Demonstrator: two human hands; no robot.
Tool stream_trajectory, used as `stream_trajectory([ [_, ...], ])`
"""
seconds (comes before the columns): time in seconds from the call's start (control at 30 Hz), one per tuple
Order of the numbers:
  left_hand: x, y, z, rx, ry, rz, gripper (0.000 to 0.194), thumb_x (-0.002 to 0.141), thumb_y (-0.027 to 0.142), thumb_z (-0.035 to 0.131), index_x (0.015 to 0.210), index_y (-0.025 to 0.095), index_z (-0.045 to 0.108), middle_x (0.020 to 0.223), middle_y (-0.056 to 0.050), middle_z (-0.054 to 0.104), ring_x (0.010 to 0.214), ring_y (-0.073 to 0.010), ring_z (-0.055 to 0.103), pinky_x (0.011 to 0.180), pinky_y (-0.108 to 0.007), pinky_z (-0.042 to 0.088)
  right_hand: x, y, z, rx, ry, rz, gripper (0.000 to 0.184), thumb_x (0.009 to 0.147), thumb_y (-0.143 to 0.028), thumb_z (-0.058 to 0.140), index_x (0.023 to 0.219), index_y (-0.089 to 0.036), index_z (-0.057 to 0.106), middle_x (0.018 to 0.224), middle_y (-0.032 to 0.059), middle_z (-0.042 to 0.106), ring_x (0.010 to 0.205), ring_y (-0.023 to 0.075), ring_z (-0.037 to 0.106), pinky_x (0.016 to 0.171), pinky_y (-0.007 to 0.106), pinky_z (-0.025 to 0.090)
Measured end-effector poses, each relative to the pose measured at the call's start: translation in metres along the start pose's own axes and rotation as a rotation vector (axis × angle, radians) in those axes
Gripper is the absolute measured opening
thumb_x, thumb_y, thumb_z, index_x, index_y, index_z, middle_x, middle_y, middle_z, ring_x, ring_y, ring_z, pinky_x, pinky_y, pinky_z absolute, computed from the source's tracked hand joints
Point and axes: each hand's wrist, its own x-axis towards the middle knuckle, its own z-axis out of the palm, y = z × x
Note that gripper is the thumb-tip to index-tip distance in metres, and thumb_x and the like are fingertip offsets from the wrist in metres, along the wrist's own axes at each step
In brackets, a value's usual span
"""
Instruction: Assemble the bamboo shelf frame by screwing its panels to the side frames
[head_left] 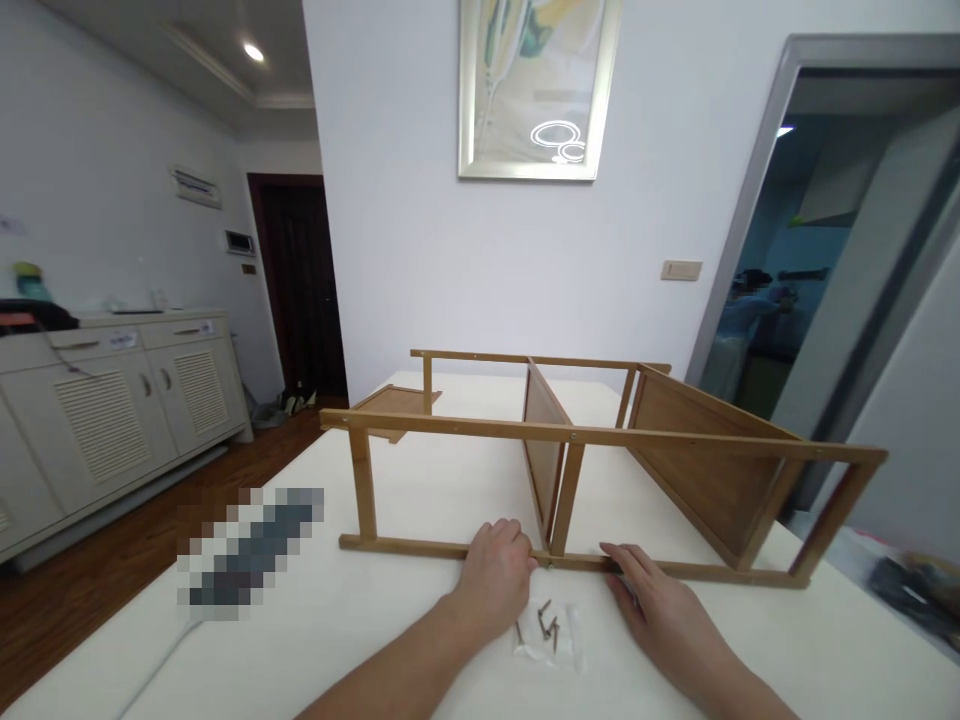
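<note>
A wooden shelf frame (450, 424) lies on its side on the white table, with a middle panel (546, 425) and an end panel (697, 460) standing between its rails. My left hand (496, 575) is closed over the near bottom rail, just left of the middle panel's joint. On the same rail, right of that joint, my right hand (667, 610) has its fingers over the top and the thumb in front. A small metal fastener (550, 565) shows at the joint. Between my hands, several screws (546, 622) lie on a clear plastic bag (574, 640).
A separate wooden panel (394, 400) lies at the table's (300, 640) far left. A pixelated dark object (255, 550) with a white cable is at the left. White cabinets (112, 410) stand beyond. Through the doorway at right, a person (750, 320) is visible.
</note>
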Motion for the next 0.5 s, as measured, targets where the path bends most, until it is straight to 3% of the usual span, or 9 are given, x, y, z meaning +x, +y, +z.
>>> stream_trajectory([
  [0.27, 0.001, 0.002, -0.002, -0.047, 0.000, -0.020, 0.023, 0.089, 0.021, 0.044, 0.091, 0.014, 0.067, 0.095, -0.013, 0.063, 0.097, -0.0278, 0.055, 0.086, -0.042, 0.039, 0.018, -0.017, -0.004, -0.157, -0.069, -0.123, 0.030, 0.099, -0.027, 0.032, 0.108, -0.019, 0.060, 0.096, 0.0065, 0.069, 0.065, 0.0187, 0.069, 0.058, 0.031, 0.051],
  [0.37, 0.000, 0.001, -0.002, -0.066, 0.039, -0.026, 0.023, 0.088, 0.020, 0.045, 0.089, 0.014, 0.067, 0.093, -0.013, 0.063, 0.095, -0.0281, 0.055, 0.084, -0.042, 0.040, 0.020, -0.021, -0.002, -0.253, -0.085, -0.102, 0.028, 0.098, -0.022, 0.033, 0.100, -0.019, 0.061, 0.089, 0.0051, 0.069, 0.059, 0.0186, 0.067, 0.051, 0.030, 0.045],
  [0.5, 0.000, 0.000, -0.002, -0.120, 0.108, -0.031, 0.020, 0.086, 0.019, 0.048, 0.087, 0.015, 0.068, 0.091, -0.011, 0.064, 0.093, -0.0277, 0.055, 0.084, -0.042, 0.040, 0.019, -0.023, 0.000, -0.213, -0.064, -0.033, 0.024, 0.098, -0.022, 0.036, 0.098, -0.020, 0.060, 0.090, 0.0041, 0.068, 0.062, 0.0177, 0.067, 0.052, 0.029, 0.042],
])
